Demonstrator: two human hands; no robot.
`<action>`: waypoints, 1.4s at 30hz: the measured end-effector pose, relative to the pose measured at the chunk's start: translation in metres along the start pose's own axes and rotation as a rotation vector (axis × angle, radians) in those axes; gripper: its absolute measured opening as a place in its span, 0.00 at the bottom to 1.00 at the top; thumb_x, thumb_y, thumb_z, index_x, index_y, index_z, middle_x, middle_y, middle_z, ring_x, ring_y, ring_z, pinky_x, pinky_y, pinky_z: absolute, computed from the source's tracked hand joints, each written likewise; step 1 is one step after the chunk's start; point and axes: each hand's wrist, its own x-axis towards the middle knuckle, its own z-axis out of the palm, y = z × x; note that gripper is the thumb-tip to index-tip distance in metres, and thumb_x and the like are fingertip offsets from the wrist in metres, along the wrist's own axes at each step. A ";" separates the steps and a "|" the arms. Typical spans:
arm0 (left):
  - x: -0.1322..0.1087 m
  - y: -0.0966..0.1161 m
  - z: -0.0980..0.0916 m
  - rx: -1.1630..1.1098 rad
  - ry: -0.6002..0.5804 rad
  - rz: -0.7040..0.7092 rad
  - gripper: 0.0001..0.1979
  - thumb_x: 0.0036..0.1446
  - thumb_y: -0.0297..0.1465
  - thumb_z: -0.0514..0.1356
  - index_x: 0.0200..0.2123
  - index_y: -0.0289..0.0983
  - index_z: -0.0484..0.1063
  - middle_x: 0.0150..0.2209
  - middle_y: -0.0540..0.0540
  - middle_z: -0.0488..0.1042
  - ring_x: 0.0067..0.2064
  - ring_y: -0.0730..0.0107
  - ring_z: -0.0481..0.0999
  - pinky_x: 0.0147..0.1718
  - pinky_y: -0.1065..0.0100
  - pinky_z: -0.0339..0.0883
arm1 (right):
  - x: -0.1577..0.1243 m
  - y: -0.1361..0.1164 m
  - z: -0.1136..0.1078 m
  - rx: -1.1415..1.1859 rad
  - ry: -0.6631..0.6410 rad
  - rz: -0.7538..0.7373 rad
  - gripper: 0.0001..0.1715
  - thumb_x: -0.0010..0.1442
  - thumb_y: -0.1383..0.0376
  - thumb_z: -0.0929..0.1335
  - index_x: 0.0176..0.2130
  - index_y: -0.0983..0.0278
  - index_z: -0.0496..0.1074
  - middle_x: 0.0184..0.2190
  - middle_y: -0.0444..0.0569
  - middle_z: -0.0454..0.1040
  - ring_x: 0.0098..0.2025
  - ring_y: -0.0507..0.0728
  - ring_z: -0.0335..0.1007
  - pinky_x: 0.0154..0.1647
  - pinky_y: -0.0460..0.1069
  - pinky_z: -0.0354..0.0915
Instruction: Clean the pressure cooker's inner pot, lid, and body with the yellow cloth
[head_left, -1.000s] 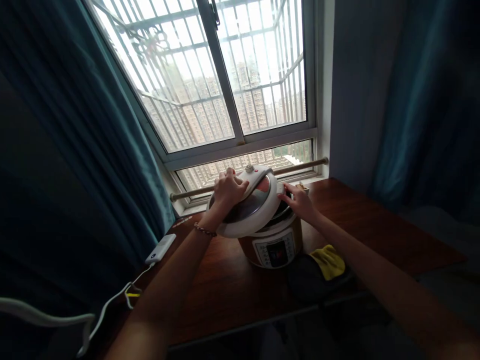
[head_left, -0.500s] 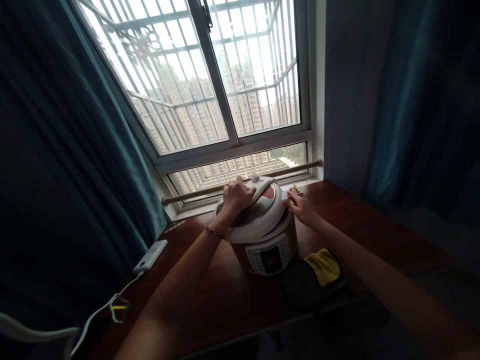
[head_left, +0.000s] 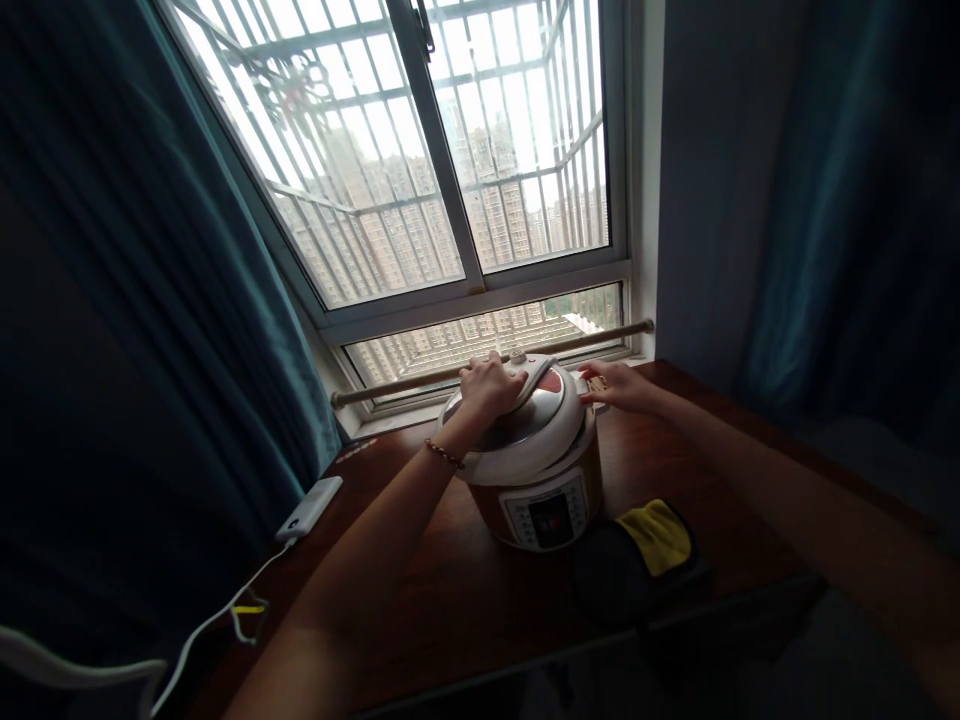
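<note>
A white and brown electric pressure cooker (head_left: 491,505) stands on the wooden table, its control panel facing me. Its lid (head_left: 525,425), white-rimmed with a shiny metal top, sits on it slightly tilted, and a gap shows at the front right. My left hand (head_left: 489,385) is closed around the handle across the top of the lid. At the lid's right edge, my right hand (head_left: 622,388) pinches a white side tab between thumb and fingers. A small object behind those fingers is mostly hidden.
A dark item with a yellow cloth (head_left: 656,535) lies in front of the cooker. To the left, a white power bank (head_left: 313,506) has a white cable (head_left: 214,615) plugged in. A rail (head_left: 405,385) runs below the window behind the cooker. Blue curtains (head_left: 247,350) hang at both sides.
The view has shifted slightly, moving the scene a little right. My right hand has turned and risen at the lid's side tab. My left hand stays on the handle.
</note>
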 end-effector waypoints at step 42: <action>0.034 -0.039 -0.006 0.150 -0.092 0.548 0.33 0.53 0.57 0.43 0.40 0.35 0.71 0.35 0.39 0.75 0.38 0.58 0.74 0.33 0.66 0.61 | 0.050 0.052 -0.011 0.309 -0.257 0.096 0.41 0.37 0.56 0.76 0.48 0.67 0.61 0.42 0.55 0.69 0.46 0.61 0.66 0.47 0.56 0.63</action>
